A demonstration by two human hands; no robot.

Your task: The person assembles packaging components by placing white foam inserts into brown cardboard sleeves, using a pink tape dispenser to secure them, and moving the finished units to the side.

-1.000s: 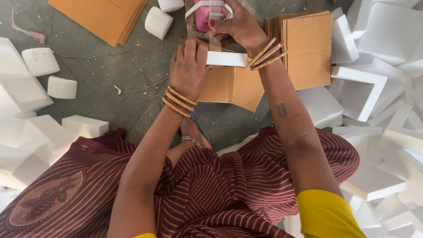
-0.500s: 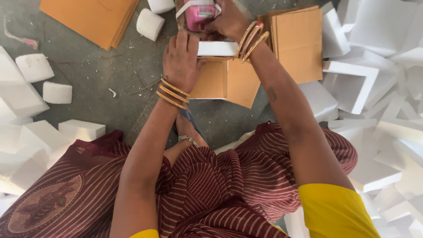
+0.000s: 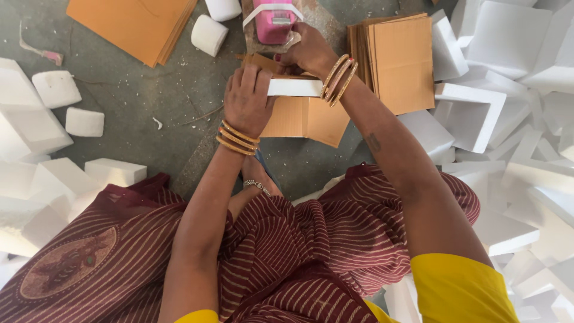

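Left hand (image 3: 246, 98): palm down, fingers curled over the near end of a white foam block (image 3: 294, 88), pressing it onto a folded brown cardboard piece (image 3: 305, 116); gold bangles at the wrist. Right hand (image 3: 308, 52): closed around the far side of the same cardboard where a flap stands up, knuckles just below a pink tape dispenser (image 3: 274, 19); whether touching the dispenser, cannot tell. Bangles on this wrist too, lying over the foam block's right end. Foam block and cardboard piece on the grey floor (image 3: 149, 96), straight ahead, between both hands, beyond the bare foot (image 3: 254, 173) with its anklet. Stack of flat cardboard sheets (image 3: 397, 60) just right of the work; second stack (image 3: 134, 24) upper left, well apart. Loose foam pieces (image 3: 57, 90) scattered left; larger foam frames (image 3: 478, 113) heaped right. Striped maroon garment (image 3: 287, 251) across the lap.
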